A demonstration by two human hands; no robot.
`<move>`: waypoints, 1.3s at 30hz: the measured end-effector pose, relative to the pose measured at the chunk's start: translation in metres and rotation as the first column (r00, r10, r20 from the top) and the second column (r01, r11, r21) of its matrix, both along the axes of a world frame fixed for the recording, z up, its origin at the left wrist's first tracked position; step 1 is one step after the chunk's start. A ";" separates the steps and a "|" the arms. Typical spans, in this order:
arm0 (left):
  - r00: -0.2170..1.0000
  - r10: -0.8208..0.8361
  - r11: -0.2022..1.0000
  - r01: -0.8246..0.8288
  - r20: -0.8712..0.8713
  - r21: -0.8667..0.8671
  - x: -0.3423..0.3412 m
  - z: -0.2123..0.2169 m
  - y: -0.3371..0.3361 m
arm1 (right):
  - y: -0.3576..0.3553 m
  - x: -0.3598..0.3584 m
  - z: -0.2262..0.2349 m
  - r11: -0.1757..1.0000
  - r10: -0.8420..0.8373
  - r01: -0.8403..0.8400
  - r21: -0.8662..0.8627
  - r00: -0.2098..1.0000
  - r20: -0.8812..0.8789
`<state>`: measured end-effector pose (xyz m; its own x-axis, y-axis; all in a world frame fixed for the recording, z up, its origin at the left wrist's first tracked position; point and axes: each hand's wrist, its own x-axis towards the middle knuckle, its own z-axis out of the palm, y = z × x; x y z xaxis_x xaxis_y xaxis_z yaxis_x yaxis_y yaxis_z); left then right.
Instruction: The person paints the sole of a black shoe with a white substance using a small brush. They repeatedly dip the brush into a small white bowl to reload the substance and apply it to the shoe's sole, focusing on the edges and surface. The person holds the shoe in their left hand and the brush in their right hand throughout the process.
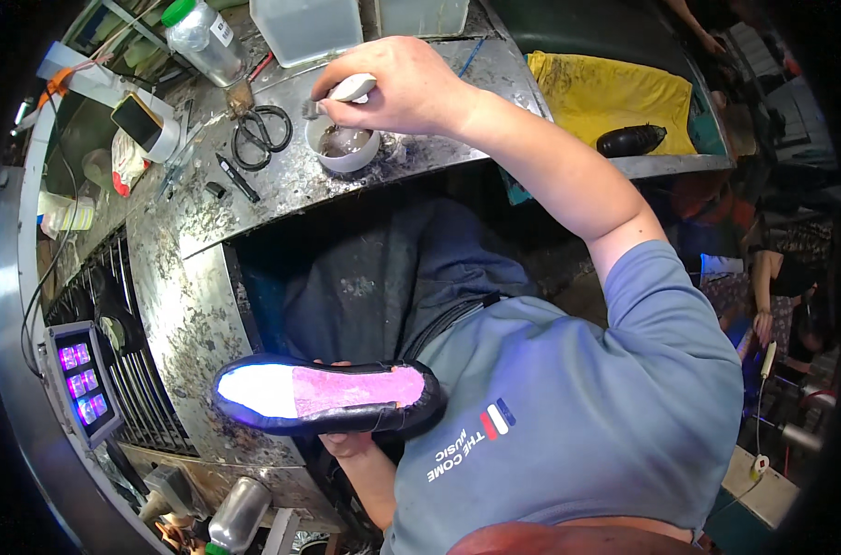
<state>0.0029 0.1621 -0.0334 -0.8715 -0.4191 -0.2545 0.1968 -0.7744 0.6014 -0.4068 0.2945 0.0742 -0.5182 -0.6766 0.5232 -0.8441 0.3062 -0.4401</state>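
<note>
Closest to the person's body, the left hand [346,442] grips a black shoe [326,396] from underneath, fingers curled around its far edge and mostly hidden by it. The shoe is held bottom-up above the lap, its long axis running left to right, with the toe pointing to the person's left. Its upturned bottom shows a white patch at the toe end and pink across the rest.

Farther out, the right arm stretches forward and leftward across the gap to the metal tabletop [189,305]. There the right hand [397,88] is closed around the white handle of a small brush [342,92], bristles down at the rim of a white bowl [343,146] holding a dull liquid. So the brush sits well apart from the shoe, straight ahead of and above it.

Just left of the bowl lie black scissors [261,134] and a dark marker [237,178]; beyond them stands a clear bottle [203,39] with a green cap.
</note>
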 end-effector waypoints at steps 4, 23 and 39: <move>1.000 0.003 0.977 -0.002 0.003 -0.215 -0.016 0.024 -0.002 | 0.001 0.000 -0.013 0.896 -0.050 0.028 0.444 0.998 0.037; 0.990 0.058 -0.710 -0.051 -0.131 -0.702 -0.080 0.135 -0.030 | 0.026 -0.001 -0.027 0.971 -0.059 0.036 0.235 0.994 0.092; 0.995 -0.098 -0.827 -0.065 0.029 -0.559 -0.072 0.148 -0.057 | 0.022 0.083 0.031 0.736 0.674 -0.484 -0.473 0.462 0.576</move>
<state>-0.0687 0.1054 0.1151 -0.8596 0.2912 0.4199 0.2939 0.9540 -0.0599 -0.3240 0.3168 0.1050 -0.3009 -0.8789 0.3701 -0.2108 -0.3172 -0.9246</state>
